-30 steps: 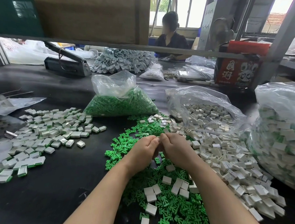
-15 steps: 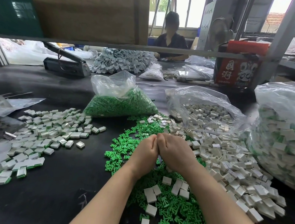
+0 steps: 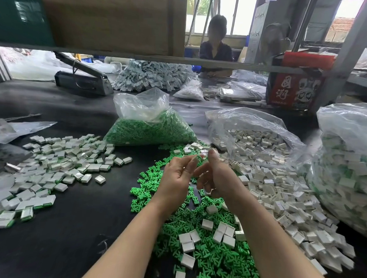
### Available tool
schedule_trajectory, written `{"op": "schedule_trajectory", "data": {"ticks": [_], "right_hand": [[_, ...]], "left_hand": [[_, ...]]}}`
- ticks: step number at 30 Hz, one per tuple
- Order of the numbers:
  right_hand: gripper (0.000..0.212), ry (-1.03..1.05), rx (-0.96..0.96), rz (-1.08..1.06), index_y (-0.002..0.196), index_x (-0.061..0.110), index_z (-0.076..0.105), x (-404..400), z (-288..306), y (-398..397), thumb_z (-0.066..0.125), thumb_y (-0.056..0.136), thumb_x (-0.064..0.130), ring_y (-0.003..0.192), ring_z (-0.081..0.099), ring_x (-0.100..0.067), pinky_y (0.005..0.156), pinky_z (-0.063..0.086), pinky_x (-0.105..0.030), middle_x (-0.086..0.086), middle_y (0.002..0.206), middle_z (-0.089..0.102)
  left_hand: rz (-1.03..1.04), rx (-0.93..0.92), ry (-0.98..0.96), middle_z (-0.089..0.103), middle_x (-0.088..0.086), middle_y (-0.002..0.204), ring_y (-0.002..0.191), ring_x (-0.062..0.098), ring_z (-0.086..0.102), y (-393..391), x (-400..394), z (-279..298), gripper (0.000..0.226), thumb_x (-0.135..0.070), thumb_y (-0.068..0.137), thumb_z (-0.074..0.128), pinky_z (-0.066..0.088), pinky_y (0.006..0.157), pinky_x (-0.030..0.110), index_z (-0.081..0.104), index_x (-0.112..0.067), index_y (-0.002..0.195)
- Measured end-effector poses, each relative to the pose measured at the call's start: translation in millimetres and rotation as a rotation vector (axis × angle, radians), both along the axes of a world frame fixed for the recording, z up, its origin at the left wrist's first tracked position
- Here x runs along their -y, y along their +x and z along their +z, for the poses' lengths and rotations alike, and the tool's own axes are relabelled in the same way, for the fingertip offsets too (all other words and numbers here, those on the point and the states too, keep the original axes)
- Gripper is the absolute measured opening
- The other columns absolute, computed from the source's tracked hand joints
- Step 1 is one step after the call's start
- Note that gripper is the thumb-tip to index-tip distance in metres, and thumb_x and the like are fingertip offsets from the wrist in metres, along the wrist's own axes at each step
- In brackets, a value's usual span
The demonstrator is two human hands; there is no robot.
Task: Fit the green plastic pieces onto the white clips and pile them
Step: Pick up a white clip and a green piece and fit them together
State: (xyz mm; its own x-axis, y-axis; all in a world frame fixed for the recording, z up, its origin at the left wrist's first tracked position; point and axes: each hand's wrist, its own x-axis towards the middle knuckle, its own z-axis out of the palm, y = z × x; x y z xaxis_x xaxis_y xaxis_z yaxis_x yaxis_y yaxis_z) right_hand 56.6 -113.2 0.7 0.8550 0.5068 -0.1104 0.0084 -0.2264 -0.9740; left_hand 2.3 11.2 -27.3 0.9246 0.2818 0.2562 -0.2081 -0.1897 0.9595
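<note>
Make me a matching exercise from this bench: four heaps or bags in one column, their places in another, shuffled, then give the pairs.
Things:
1. bag of green pieces
2. pile of finished clips
3. loose green pieces
4. loose white clips

Places:
A. spread on the table under the forearms
B. far centre, behind the hands
C. on the person's left
D. on the person's right, spilling from an open bag

Pairs: 1-B, 2-C, 3-A, 4-D
</note>
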Motion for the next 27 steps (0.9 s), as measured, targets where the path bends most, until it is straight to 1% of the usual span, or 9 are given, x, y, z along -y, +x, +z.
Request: {"op": "schedule_trajectory", "data": {"ticks": [2,4,6,8,10,12,17,22,27], "right_hand": [[0.078,0.061,-0.069,0.103,0.099,-0.002,0.063,-1.8,-2.6,0.3,0.020,0.098,0.063,0.048,0.043,-0.013,0.042,0.028,-0.022,-0.007,0.065,0.060],[0.075,0.161,-0.112,0.148,0.110,-0.010,0.057,-3.8,-5.4,0.9,0.024,0.101,0.056,0.049,0.043,-0.014,0.043,0.027,-0.022,-0.008,0.066,0.059],[0.066,0.236,-0.138,0.176,0.108,-0.007,0.057,-3.8,-7.3,1.4,0.030,0.101,0.052,0.050,0.044,-0.014,0.044,0.026,-0.023,-0.008,0.068,0.058],[0.055,0.281,-0.154,0.191,0.096,0.004,0.061,-1.5,-7.7,2.3,0.038,0.097,0.054,0.050,0.045,-0.014,0.045,0.026,-0.024,-0.008,0.069,0.059],[0.049,0.289,-0.150,0.202,0.092,0.011,0.063,1.1,-8.3,2.9,0.043,0.093,0.056,0.051,0.046,-0.014,0.047,0.026,-0.025,-0.008,0.070,0.061],[0.048,0.290,-0.155,0.212,0.094,0.010,0.063,1.9,-9.1,2.9,0.047,0.090,0.056,0.052,0.048,-0.014,0.046,0.029,-0.023,-0.009,0.071,0.061],[0.055,0.282,-0.141,0.251,0.099,0.003,0.058,0.9,-9.9,2.0,0.049,0.087,0.056,0.051,0.048,-0.013,0.044,0.033,-0.020,-0.009,0.070,0.062],[0.050,0.261,-0.141,0.256,0.092,0.007,0.057,2.2,-9.2,0.9,0.047,0.088,0.056,0.055,0.047,-0.015,0.049,0.032,-0.023,-0.010,0.072,0.061],[0.066,0.253,-0.112,0.264,0.110,-0.011,0.057,0.0,-9.1,-2.7,0.047,0.091,0.052,0.062,0.046,-0.019,0.055,0.029,-0.029,-0.015,0.076,0.060]], "left_hand": [[-0.038,0.009,0.005,0.058,0.005,0.122,0.121,0.018,0.055,-1.0,0.7,1.7,0.022,-0.049,0.093,0.049,0.044,0.106,0.044,0.064,-0.053,0.109],[-0.079,0.016,0.021,0.057,0.007,0.120,0.115,0.021,0.058,-1.2,1.8,2.8,0.021,-0.050,0.094,0.049,0.049,0.099,0.039,0.064,-0.062,0.102],[-0.103,0.037,-0.023,0.060,0.011,0.118,0.107,0.019,0.063,-0.1,2.7,3.1,0.019,-0.046,0.095,0.052,0.052,0.086,0.028,0.068,-0.055,0.101],[-0.078,0.060,-0.084,0.067,0.009,0.111,0.095,0.014,0.067,1.0,2.7,3.4,0.018,-0.041,0.093,0.058,0.052,0.075,0.022,0.070,-0.038,0.106],[-0.041,0.088,-0.122,0.073,0.001,0.093,0.075,0.009,0.067,1.9,2.4,3.8,0.018,-0.034,0.089,0.062,0.052,0.064,0.020,0.071,-0.026,0.102],[-0.020,0.107,-0.136,0.073,-0.004,0.079,0.062,0.005,0.065,2.1,1.9,4.2,0.010,-0.028,0.087,0.063,0.051,0.057,0.019,0.073,-0.027,0.091],[0.017,0.090,-0.148,0.065,-0.004,0.061,0.048,0.009,0.054,1.5,1.7,2.1,0.011,-0.025,0.083,0.061,0.045,0.045,0.024,0.072,-0.028,0.082],[0.060,0.057,-0.166,0.065,0.000,0.061,0.046,0.012,0.052,2.6,1.1,1.3,0.013,-0.026,0.080,0.062,0.044,0.044,0.026,0.072,-0.018,0.085],[0.058,0.055,-0.250,0.060,0.007,0.057,0.044,0.020,0.047,2.4,1.8,4.0,0.009,-0.022,0.076,0.063,0.040,0.042,0.026,0.070,-0.018,0.073]]}}
